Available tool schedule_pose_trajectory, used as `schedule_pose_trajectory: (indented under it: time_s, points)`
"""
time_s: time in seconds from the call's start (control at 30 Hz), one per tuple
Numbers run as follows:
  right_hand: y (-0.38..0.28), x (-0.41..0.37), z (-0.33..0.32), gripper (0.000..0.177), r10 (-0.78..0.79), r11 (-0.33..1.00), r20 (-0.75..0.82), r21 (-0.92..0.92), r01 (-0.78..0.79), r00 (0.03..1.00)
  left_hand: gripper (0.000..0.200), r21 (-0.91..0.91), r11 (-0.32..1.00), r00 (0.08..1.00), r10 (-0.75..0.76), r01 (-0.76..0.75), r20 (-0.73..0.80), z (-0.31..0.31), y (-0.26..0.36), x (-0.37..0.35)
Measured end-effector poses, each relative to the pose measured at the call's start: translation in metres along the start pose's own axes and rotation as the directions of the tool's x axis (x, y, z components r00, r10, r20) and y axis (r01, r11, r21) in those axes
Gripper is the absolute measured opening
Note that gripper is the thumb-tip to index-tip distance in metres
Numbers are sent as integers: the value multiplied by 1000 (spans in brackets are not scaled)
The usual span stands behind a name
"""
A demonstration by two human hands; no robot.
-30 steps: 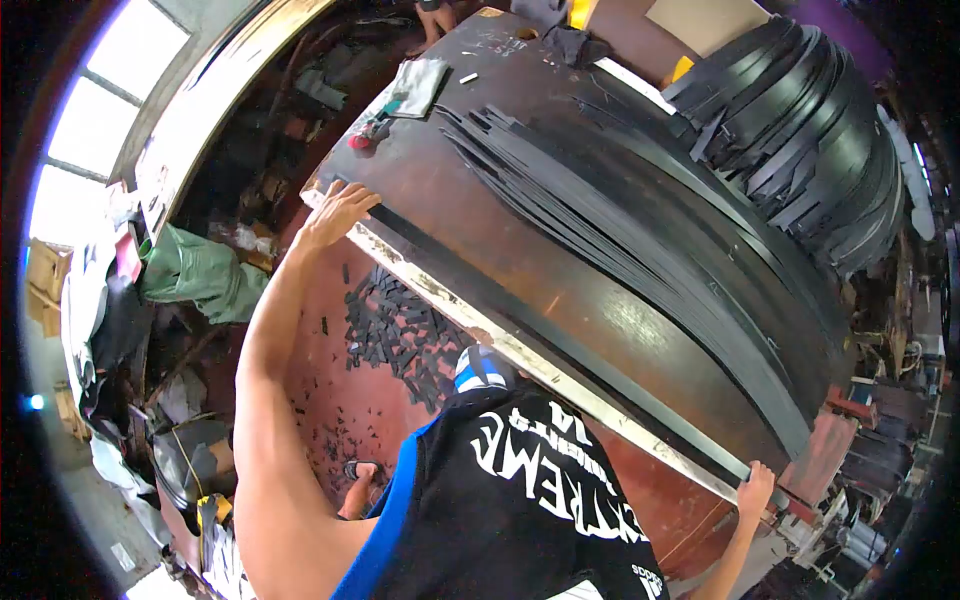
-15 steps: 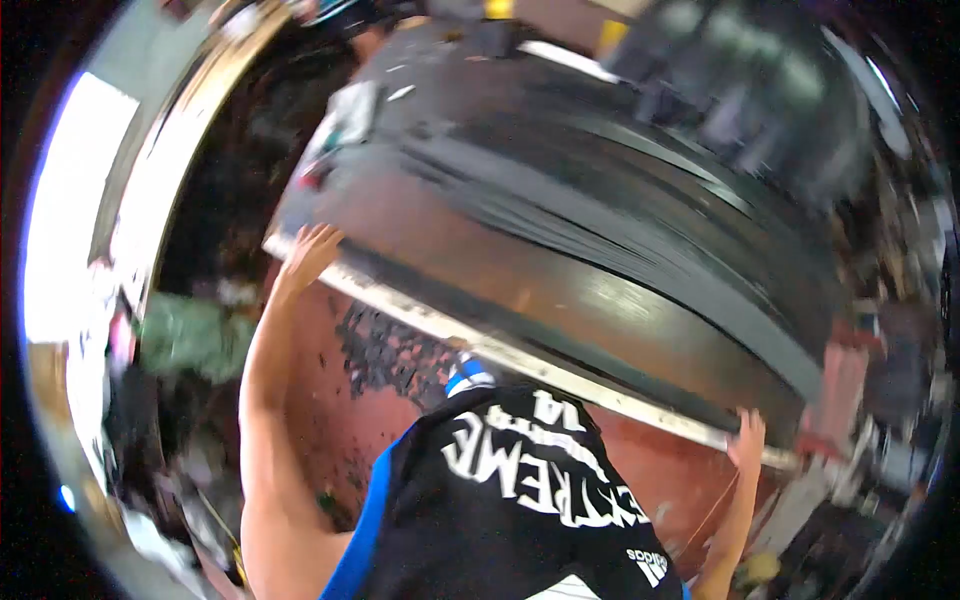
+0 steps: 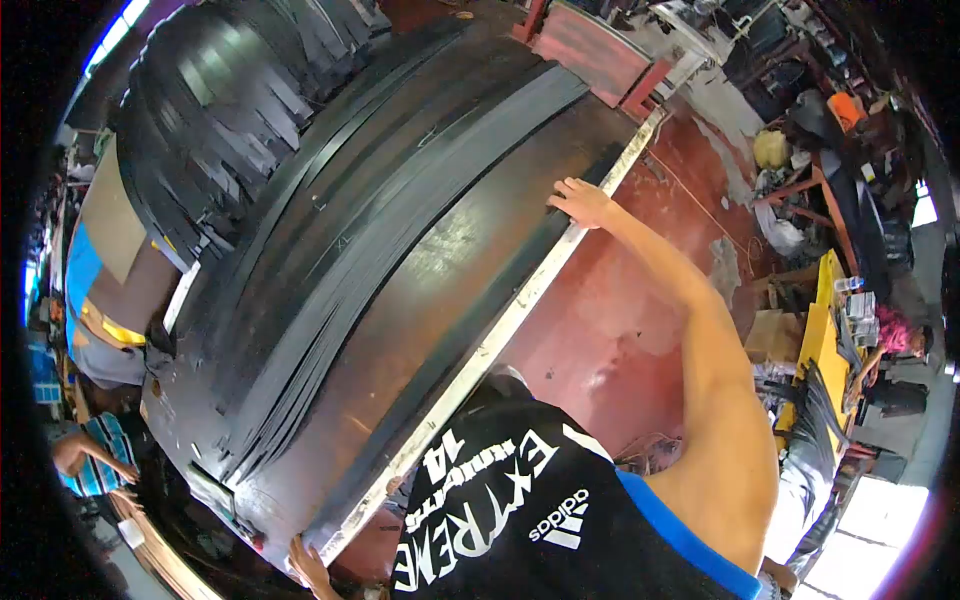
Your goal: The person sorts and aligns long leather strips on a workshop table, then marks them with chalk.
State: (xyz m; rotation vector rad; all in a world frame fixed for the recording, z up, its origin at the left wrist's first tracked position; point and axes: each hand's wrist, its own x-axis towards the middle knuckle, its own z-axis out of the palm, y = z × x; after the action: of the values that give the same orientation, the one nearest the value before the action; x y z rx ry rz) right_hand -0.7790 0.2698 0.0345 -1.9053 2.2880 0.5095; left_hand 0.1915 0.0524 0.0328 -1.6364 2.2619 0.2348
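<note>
My right hand (image 3: pixel 580 203) rests on the near edge of a large dark table (image 3: pixel 400 340), its fingers reaching over a long black strip (image 3: pixel 462 342) that lies along that edge. Farther down the same edge, at the bottom of the view, my left hand (image 3: pixel 310 568) touches the table's corner with its fingers apart. A pale, worn edge bar (image 3: pixel 480 358) runs between the two hands. Beyond the strip, a bundle of long, thin black strips (image 3: pixel 400 240) lies lengthwise on the table.
A big heap of black strips (image 3: pixel 230 90) stands beyond the table. A red metal piece (image 3: pixel 590 50) is at its top end. At the right are a yellow bench (image 3: pixel 820 330) and a person in pink (image 3: pixel 897 332). Another person in a striped shirt (image 3: pixel 105 455) is at the lower left.
The view has swung round, so the table now slants up to the right. My right hand shows near the upper middle, and my left hand at the bottom. Both remain at the table edge.
</note>
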Motion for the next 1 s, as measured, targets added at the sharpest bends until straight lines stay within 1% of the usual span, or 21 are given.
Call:
schedule_pose_trajectory:
  time_s: [0.03, 0.07, 0.1, 0.17, 0.23, 0.3, 0.37, 0.43, 0.5, 0.53, 0.57, 0.63, 0.67, 0.7, 0.77, 0.8, 0.83, 0.9, 0.93, 1.0]
  points:
    - [1, 1, 2, 66, 3, 1000, -6, 11, -3, 1000, 49, -8, 1000, 1000, 2, -2, 6, -3, 0, 1]
    - [1, 2, 3, 62, 12, 1000, -16, 28, -11, 1000, 49, -9, 998, 996, 62, -62, -60, 3, -5, 0]
    - [2, 2, 5, 58, 21, 999, -26, 45, -20, 999, 50, -5, 998, 997, 65, -65, -48, 0, -1, 0]
    - [4, 2, 6, 57, 25, 999, -38, 25, -24, 999, 50, 0, 999, 999, 43, -43, -29, -5, 9, -1]
    - [7, 3, 4, 58, 37, 999, -3, 26, -37, 999, 49, 26, 999, 998, 42, -41, -45, -6, 12, -1]
    - [10, 2, 3, 60, 35, 999, 3, 11, -35, 999, 49, -6, 998, 998, 56, -56, -37, -10, 20, -2]
    - [13, 2, 0, 63, 55, 998, 40, 20, -56, 998, 48, -15, 999, 999, 35, -36, -32, -11, 25, -1]
    - [20, 2, 5, 66, 50, 998, 21, 23, -50, 999, 47, -13, 996, 994, 91, -92, -61, -8, 27, 1]
    - [25, 3, 9, 67, 73, 997, 16, -16, -73, 997, 49, -18, 997, 996, 80, -80, -33, -9, 33, 3]
    - [28, -1, 10, 53, 32, 999, -116, -6, -33, 993, 50, -27, 997, 998, 70, -70, -3, -11, 39, 4]
    - [30, 0, 11, 53, 27, 1000, -117, -2, -28, 993, 50, -24, 998, 998, 65, -65, -2, -12, 42, 5]
    - [34, 4, 15, 49, 8, 999, -62, -42, -11, 998, 49, -40, 997, 998, 68, -68, -12, -12, 47, 3]
    - [35, 3, 18, 39, -21, 999, -115, -28, 17, 993, 48, -43, 996, 997, 71, -72, -22, -12, 48, 4]
    - [35, 4, 22, 39, -26, 999, -116, -23, 23, 993, 48, -39, 997, 998, 65, -66, -21, -13, 52, 4]
    - [35, 7, 31, 36, -90, 995, -161, 28, 96, 983, 50, -3, 997, 996, 81, -81, -37, -16, 59, 3]
    - [27, 5, 19, 33, -93, 993, -114, 56, 100, 989, 55, -29, 996, 996, 78, -79, -45, -15, 65, 5]
    - [21, 6, 17, 33, -98, 993, -118, 59, 105, 988, 55, -26, 997, 996, 72, -73, -47, -14, 74, 6]
    - [15, 7, 14, 42, -107, 989, -55, 92, 112, 993, 61, -57, 984, 984, 165, -169, -75, -9, 95, 13]
    - [17, 9, 15, 45, -137, 988, -58, 58, 141, 989, 63, -70, 980, 979, 179, -186, -94, -7, 105, 17]
    - [23, 12, 19, 47, -152, 986, -51, 67, 156, 987, 62, -65, 985, 984, 156, -162, -80, -3, 113, 25]
